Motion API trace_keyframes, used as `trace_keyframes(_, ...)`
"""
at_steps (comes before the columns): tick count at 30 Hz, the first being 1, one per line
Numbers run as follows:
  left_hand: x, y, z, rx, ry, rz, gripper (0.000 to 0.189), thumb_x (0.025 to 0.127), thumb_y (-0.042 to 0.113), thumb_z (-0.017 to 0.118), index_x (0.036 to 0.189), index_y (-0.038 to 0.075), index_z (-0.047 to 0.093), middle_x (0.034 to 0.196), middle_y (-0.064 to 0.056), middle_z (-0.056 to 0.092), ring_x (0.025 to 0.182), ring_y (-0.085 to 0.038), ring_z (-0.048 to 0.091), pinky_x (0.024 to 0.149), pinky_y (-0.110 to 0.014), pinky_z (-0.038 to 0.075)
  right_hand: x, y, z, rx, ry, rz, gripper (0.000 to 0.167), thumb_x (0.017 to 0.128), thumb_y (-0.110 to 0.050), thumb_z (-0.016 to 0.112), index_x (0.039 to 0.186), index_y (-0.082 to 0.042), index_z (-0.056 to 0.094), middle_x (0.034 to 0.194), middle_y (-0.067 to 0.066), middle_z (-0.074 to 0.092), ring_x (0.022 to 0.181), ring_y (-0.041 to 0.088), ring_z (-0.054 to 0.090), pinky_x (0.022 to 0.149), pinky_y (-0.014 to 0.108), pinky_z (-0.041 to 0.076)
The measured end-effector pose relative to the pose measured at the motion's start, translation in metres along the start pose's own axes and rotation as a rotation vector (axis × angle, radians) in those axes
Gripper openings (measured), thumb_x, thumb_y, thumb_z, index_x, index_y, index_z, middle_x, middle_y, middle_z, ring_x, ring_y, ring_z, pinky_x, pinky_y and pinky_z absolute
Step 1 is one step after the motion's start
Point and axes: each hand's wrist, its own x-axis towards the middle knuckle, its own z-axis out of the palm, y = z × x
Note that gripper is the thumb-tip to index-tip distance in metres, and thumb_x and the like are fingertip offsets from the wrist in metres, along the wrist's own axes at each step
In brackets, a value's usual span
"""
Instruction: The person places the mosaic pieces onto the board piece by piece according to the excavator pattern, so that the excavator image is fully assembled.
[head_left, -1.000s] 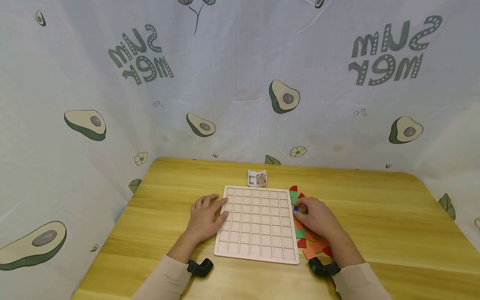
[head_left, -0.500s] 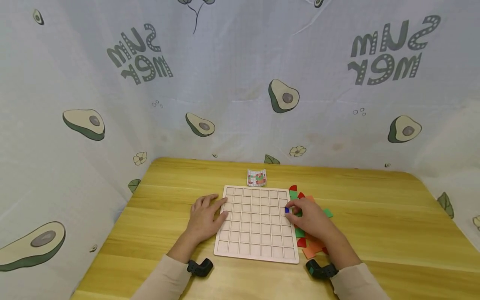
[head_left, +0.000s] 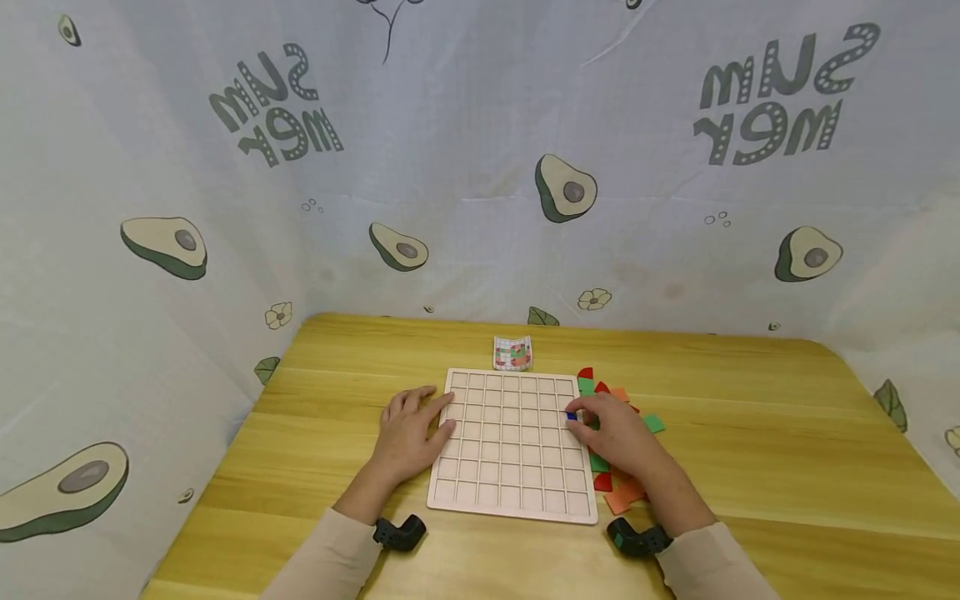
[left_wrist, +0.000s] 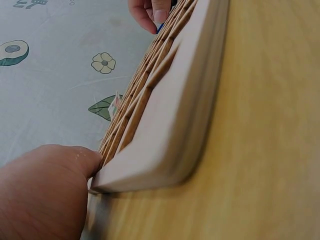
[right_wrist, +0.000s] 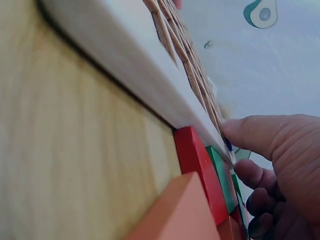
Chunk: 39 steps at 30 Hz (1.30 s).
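Note:
A pale wooden board (head_left: 500, 454) with a grid of square recesses lies flat on the table. My left hand (head_left: 411, 435) rests at its left edge, thumb and forefinger touching the rim. Over the rightmost column, my right hand (head_left: 618, 432) pinches a small blue tile (head_left: 572, 416) between thumb and forefinger. The tile is at or in a recess; the fingers partly cover it, so I cannot tell whether it sits fully down. Beside the board's right edge, partly under my right hand, lie loose red (right_wrist: 200, 172), green (head_left: 654, 423) and orange pieces (head_left: 619, 500).
A small card (head_left: 512, 353) printed with a coloured grid pattern stands behind the board's far edge. The wood-grain table (head_left: 750, 433) ends at a hanging cloth (head_left: 465, 167) with avocado prints. Both wrists wear black straps with camera units (head_left: 401, 534).
My right hand has moved left from the loose pieces onto the board's right column, carrying the blue tile, then lowered it slightly. The left hand has stayed in place.

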Motion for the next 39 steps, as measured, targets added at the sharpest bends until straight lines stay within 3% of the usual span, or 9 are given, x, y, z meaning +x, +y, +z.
trace_keyframes(18,0.0,0.001,-0.001,-0.001,-0.01,-0.01,0.047,0.101,0.039,0.058,0.146,0.024,0.059,0.152,-0.014,0.05,0.143,-0.044,0.037,0.111,-0.066,0.029,0.0,0.005,-0.005,0.048,0.031,0.022,0.026,0.095,-0.027,0.073,0.116,-0.011,0.073,0.091,0.002,0.063,0.084,0.018,0.054,0.073,0.032,0.046)
trace_keyframes(27,-0.001,0.001,0.0,0.002,-0.002,-0.002,0.047,0.101,0.039,0.059,0.145,0.024,0.059,0.152,-0.014,0.05,0.142,-0.045,0.038,0.111,-0.066,0.03,-0.005,0.036,-0.028,0.052,0.1,0.155,0.04,0.1,-0.032,0.066,0.129,-0.005,0.065,0.088,0.007,0.059,0.077,0.021,0.051,0.064,0.03,0.043)
trace_keyframes(32,-0.001,0.001,-0.001,0.007,-0.004,-0.001,0.047,0.101,0.039,0.059,0.145,0.024,0.059,0.152,-0.014,0.05,0.141,-0.044,0.038,0.11,-0.067,0.03,-0.005,0.055,-0.032,0.03,0.09,0.222,0.043,0.102,-0.03,0.061,0.134,-0.001,0.061,0.097,0.014,0.066,0.079,0.022,0.055,0.066,0.029,0.047)
trace_keyframes(35,0.0,0.001,-0.002,0.003,-0.019,-0.013,0.047,0.102,0.04,0.057,0.147,0.025,0.058,0.153,-0.013,0.049,0.142,-0.044,0.037,0.112,-0.066,0.029,-0.004,0.06,-0.032,0.019,0.097,0.229,0.044,0.102,-0.028,0.061,0.136,0.0,0.06,0.101,0.017,0.066,0.084,0.026,0.057,0.07,0.034,0.051)
trace_keyframes(39,0.0,0.002,-0.001,-0.007,-0.028,-0.024,0.048,0.102,0.042,0.057,0.147,0.027,0.057,0.154,-0.013,0.048,0.143,-0.043,0.036,0.114,-0.066,0.027,-0.003,0.061,-0.027,-0.021,0.131,0.19,0.046,0.101,-0.03,0.062,0.138,-0.002,0.06,0.105,0.022,0.064,0.099,0.037,0.055,0.083,0.051,0.051)
